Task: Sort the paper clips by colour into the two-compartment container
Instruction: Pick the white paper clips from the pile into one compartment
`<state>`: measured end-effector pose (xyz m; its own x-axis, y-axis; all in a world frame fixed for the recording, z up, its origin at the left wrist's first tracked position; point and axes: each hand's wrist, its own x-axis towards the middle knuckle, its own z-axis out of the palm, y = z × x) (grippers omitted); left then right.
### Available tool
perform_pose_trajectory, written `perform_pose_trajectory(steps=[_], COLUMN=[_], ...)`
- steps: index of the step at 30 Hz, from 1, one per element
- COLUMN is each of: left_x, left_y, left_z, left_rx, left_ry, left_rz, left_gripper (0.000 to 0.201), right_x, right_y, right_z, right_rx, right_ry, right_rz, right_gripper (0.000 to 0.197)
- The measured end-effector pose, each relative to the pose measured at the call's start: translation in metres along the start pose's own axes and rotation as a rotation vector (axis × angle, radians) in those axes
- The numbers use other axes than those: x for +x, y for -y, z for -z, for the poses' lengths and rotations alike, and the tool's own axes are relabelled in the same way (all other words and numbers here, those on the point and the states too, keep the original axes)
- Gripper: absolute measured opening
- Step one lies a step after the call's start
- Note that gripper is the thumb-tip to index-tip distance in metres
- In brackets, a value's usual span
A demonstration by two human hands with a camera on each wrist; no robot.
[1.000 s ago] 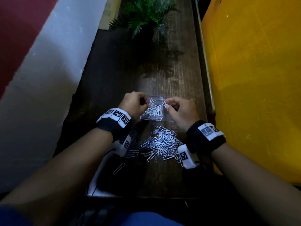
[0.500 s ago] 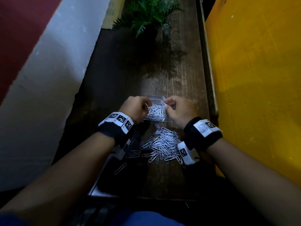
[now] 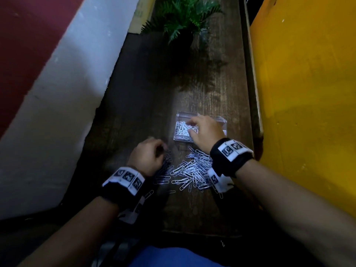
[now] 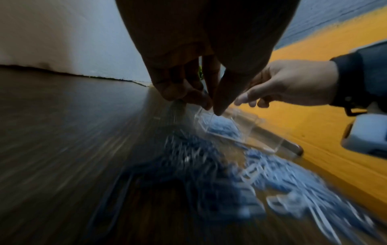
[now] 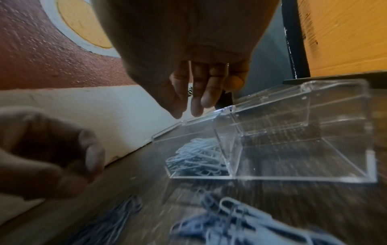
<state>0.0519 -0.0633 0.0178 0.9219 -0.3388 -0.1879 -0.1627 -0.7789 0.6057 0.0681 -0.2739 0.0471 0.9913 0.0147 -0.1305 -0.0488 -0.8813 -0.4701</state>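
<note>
A clear two-compartment container (image 3: 221,120) (image 5: 293,149) stands open on the wooden table. Its left compartment holds white paper clips (image 3: 182,130) (image 5: 196,157); the right one looks bare. My right hand (image 3: 190,123) (image 5: 188,112) hovers over the left compartment, fingers loosely straight and holding nothing. Nearer me lies a loose heap of white clips (image 3: 192,170) with darker clips (image 3: 165,166) at its left. My left hand (image 3: 161,149) (image 4: 211,107) is just above the dark clips, fingers curled, tips together, no clip visible between them.
A potted fern (image 3: 183,16) stands at the table's far end. A yellow wall (image 3: 308,93) runs close along the right and a white wall (image 3: 57,93) along the left. One stray clip (image 3: 149,193) lies near the front left. Bare wood (image 3: 144,93) stretches beyond the container.
My left hand has drawn back from the container to the dark clips. My right hand has let go of its clip and now hangs open over the left compartment.
</note>
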Motion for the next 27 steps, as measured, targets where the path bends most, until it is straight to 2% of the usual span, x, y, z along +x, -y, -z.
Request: perform_pose_trajectory(steps=[2,4,6,9,12,16,22,27], left_x=[-0.020,-0.037,-0.051,-0.067,-0.079,-0.081,-0.080,-0.079], left_y=[0.005,0.009,0.014,0.024,0.031,0.036,0.035,0.033], left_z=[-0.009,-0.018,-0.023,-0.029,-0.033,-0.027,-0.017,-0.021], left_rx=[0.027,0.070,0.100,0.131,0.139,0.178,0.185,0.167], left_ry=[0.061,0.098,0.107,0.098,0.070,0.031,0.054,0.073], left_rz=[0.004,-0.024,-0.007,0.017,-0.005,0.006,0.058,-0.028], left_gripper=[0.016,0.015,0.014,0.016,0.020,0.025,0.026,0.020], right_x=[-0.021,-0.046,-0.068,-0.085,-0.090,-0.088,-0.086,-0.090], right_y=[0.000,-0.001,-0.002,-0.006,-0.007,-0.006,-0.006,-0.001], right_z=[-0.006,-0.017,-0.031,-0.050,-0.059,-0.063,-0.061,-0.055], right_rx=[-0.015,-0.063,-0.124,-0.178,-0.216,-0.245,-0.212,-0.113], right_ry=[0.005,0.085,0.167,0.176,0.195,0.134,0.124,0.153], right_rz=[0.036,0.059,0.082,0.101,0.093,0.105,0.116,0.081], right_gripper=[0.017,0.014,0.015,0.015,0.018,0.010,0.007,0.007])
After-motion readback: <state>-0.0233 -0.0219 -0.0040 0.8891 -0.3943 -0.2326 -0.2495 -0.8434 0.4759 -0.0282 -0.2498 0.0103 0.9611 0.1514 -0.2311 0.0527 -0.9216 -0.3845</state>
